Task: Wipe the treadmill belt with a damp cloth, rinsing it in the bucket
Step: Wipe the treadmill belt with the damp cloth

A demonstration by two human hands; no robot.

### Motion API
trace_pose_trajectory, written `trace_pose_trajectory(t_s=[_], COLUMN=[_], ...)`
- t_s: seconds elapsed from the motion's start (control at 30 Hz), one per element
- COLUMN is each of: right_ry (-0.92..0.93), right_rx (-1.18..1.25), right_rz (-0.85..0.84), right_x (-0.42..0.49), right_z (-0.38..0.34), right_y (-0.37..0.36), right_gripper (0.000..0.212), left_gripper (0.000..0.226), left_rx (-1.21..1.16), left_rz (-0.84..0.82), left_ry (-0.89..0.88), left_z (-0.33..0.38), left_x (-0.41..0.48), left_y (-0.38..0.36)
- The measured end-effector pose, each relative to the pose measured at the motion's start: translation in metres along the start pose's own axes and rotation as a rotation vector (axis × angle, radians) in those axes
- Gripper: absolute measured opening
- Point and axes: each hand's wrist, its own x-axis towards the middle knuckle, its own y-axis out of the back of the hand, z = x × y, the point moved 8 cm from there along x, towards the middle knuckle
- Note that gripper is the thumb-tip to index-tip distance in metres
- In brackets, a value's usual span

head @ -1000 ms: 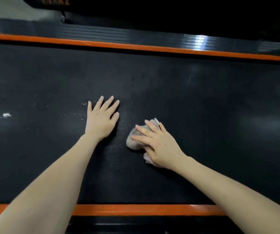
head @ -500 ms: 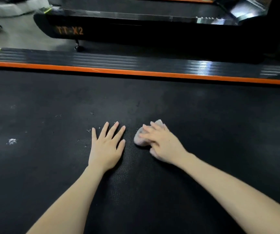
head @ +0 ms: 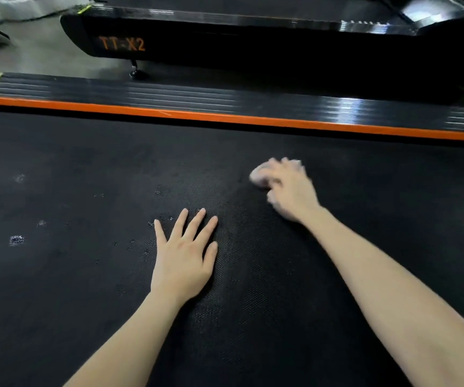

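I am resting my left hand [head: 183,255] flat, fingers spread, on the black treadmill belt [head: 85,289]. My right hand [head: 290,191], blurred, is clutching the bunched pale cloth [head: 258,175] against the belt farther out, towards the orange side strip [head: 225,118]

The left hand [head: 183,261] is laid flat, palm down, with its fingers held straight and spread a little. The left arm is stretched forward from the bottom edge. The right hand [head: 289,188] is seen further ahead and is blurred; its fingers are curled over a pale cloth [head: 257,175]. The right arm is held out straight, and both arms are bare
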Motion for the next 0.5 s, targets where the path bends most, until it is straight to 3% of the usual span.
trace_pose_trajectory(t_s=[0.07,0.1,0.13,0.23,0.3,0.43,0.5], right_ry=[-0.325,-0.375,-0.312,0.194,0.248,-0.267,-0.409], right_rx=[-0.007,-0.026,-0.081,-0.063,0.08,0.083,0.043], right_rz=[0.08,0.105,0.11,-0.019,-0.109,0.117,0.141], right_x=[0.014,0.016,0.016,-0.018,-0.047,-0.074,-0.082], right_z=[0.037,0.031,0.01,-0.079,-0.075,0.056,0.085], right_y=[0.013,0.014,0.009,-0.02,-0.02,0.024,0.03], right_gripper=[0.041,0.038,0.036,0.043,0.049,0.039,0.038], left_gripper=[0.066,0.065,0.065,0.066,0.067,0.066,0.058], left_rx=[0.003,0.003,0.004,-0.003,0.015,0.002,0.024], left_rz=[0.003,0.004,0.002,-0.008,-0.017,-0.028,-0.04], left_ry=[0.005,0.008,0.007,-0.004,-0.005,0.0,0.001], left_z=[-0.001,-0.001,0.0,0.0,-0.002,-0.002,-0.003], left_x=[0.0,0.0,0.001,0.001,0.001,0.0,0.0], left_y=[-0.001,-0.001,0.0,0.0,-0.001,0.0,0.0])
